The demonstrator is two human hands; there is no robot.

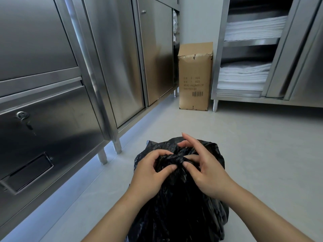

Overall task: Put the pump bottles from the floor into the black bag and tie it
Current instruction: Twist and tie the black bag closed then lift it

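A black plastic bag (pixel 176 203) stands on the grey floor right in front of me, its top gathered into a twisted bunch. My left hand (pixel 150 170) pinches the bunched plastic from the left with thumb and fingers. My right hand (pixel 204 168) grips the same bunch from the right, its index finger raised above the bag. No pump bottles are visible; the bag's contents are hidden by the plastic.
Stainless steel cabinets (pixel 52 102) line the left side on short legs. A tall cardboard box (pixel 194 79) stands against the far wall. On the right, an open steel cabinet (pixel 244 95) holds stacks of folded white linen (pixel 244 75). Grey floor (pixel 253 145) lies to the right of the bag.
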